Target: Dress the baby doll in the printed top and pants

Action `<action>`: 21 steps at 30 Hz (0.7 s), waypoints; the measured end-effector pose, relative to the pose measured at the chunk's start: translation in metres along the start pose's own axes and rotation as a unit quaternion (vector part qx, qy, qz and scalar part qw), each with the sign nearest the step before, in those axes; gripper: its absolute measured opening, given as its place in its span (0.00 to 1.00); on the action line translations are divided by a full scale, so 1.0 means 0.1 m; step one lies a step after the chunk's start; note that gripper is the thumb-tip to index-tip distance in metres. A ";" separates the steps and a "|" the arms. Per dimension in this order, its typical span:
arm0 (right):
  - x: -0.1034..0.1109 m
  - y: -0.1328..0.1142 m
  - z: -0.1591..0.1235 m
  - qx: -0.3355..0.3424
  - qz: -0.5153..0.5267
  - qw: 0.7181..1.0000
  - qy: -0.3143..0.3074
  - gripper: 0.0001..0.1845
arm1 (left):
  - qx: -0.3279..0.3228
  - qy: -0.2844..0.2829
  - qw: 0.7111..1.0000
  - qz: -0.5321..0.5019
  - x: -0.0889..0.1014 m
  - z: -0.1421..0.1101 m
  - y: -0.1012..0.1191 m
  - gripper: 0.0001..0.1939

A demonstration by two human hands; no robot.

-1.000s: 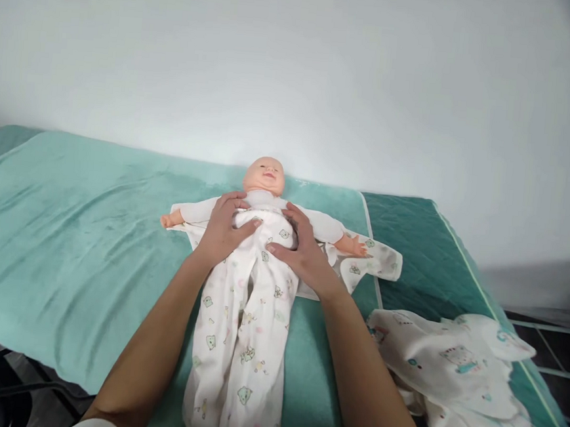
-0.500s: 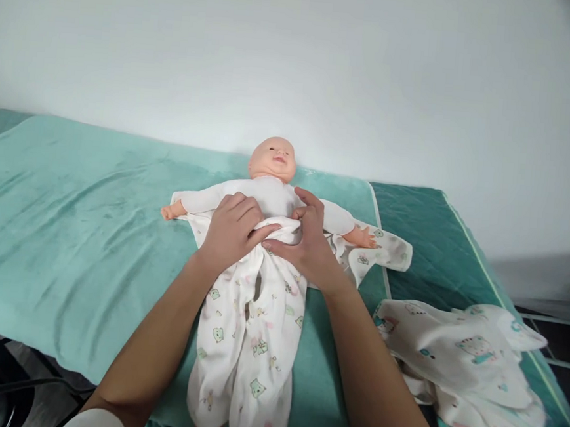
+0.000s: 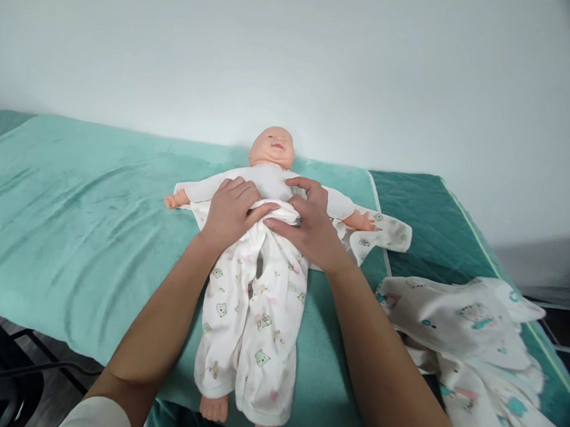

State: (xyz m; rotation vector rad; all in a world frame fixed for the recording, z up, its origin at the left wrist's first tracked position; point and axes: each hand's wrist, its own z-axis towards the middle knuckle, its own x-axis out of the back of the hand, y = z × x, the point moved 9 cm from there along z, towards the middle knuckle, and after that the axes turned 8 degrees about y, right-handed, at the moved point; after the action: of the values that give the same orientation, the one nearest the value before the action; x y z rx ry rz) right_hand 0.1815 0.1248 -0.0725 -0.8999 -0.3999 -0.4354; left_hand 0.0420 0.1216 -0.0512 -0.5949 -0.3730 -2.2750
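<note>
A baby doll lies on its back on a teal blanket, arms spread, in a white top. Printed white trousers cover its legs, and its bare feet show at the blanket's near edge. My left hand and my right hand sit side by side on the doll's belly. The fingers of both are curled around the bunched waistband of the trousers. A printed white garment lies spread beneath the doll, sticking out at its right arm.
A heap of printed white baby clothes lies on the darker quilted cover at the right. A white wall rises just behind the bed. A dark chair frame shows at the lower left.
Both hands went from lying flat on the doll's chest to gripping the trousers' waistband. The trousers have slid up the legs, and the doll's feet now show.
</note>
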 end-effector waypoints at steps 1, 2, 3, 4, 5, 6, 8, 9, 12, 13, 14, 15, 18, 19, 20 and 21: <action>0.02 0.00 0.00 -0.005 0.014 1.000 0.004 0.22 | 0.002 0.000 1.000 0.001 0.00 -0.01 -0.02 0.21; 0.06 0.02 -0.01 -0.012 0.033 0.999 0.010 0.23 | 0.006 0.002 1.000 0.001 0.00 -0.01 -0.05 0.22; 0.10 0.04 -0.02 -0.021 0.055 0.998 0.019 0.24 | 0.011 0.005 1.000 0.001 0.00 -0.02 -0.07 0.22; 0.14 0.06 -0.04 -0.031 0.080 0.996 0.027 0.24 | 0.017 0.010 1.000 0.000 0.00 -0.03 -0.10 0.23; 0.18 0.09 -0.06 -0.042 0.107 0.993 0.033 0.24 | 0.025 0.014 1.000 -0.001 0.01 -0.03 -0.12 0.23; 0.21 0.13 -0.10 -0.055 0.134 0.989 0.033 0.23 | 0.033 0.018 0.999 -0.002 0.01 -0.04 -0.14 0.24; 0.25 0.21 -0.18 -0.086 0.182 0.979 0.028 0.20 | 0.048 0.024 0.999 -0.002 0.02 -0.05 -0.18 0.24; 0.27 0.25 -0.23 -0.102 0.200 0.974 0.026 0.19 | 0.053 0.025 0.998 -0.003 0.02 -0.05 -0.19 0.25; 0.33 0.33 -0.37 -0.143 0.217 0.965 0.030 0.21 | 0.063 0.029 0.998 -0.010 0.01 -0.06 -0.22 0.25; 0.35 0.36 -0.40 -0.155 0.213 0.964 0.033 0.23 | 0.067 0.030 0.997 -0.012 0.01 -0.06 -0.23 0.26; 0.35 0.38 -0.43 -0.169 0.204 0.964 0.029 0.25 | 0.073 0.032 0.997 -0.015 0.01 -0.07 -0.24 0.26; 0.33 0.40 -0.45 -0.184 0.192 0.964 0.019 0.27 | 0.080 0.035 0.996 -0.017 0.00 -0.08 -0.26 0.27; 0.19 0.45 -0.54 -0.223 0.156 0.961 -0.054 0.30 | 0.106 0.040 0.993 -0.021 -0.02 -0.10 -0.33 0.28; 0.14 0.46 -0.57 -0.231 0.149 0.958 -0.081 0.29 | 0.114 0.040 0.992 -0.023 -0.02 -0.11 -0.35 0.28; 0.11 0.46 -0.60 -0.237 0.144 0.955 -0.102 0.28 | 0.122 0.039 0.991 -0.026 -0.03 -0.11 -0.36 0.28; 0.09 0.47 -0.62 -0.241 0.140 0.954 -0.114 0.27 | 0.130 0.037 0.990 -0.029 -0.04 -0.12 -0.38 0.28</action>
State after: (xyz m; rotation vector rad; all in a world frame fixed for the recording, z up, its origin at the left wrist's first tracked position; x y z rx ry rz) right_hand 0.2228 0.0977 -0.1335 -1.4704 -0.3733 -0.1651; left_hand 0.0130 0.1447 -0.0668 -0.3686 -0.6449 -2.2485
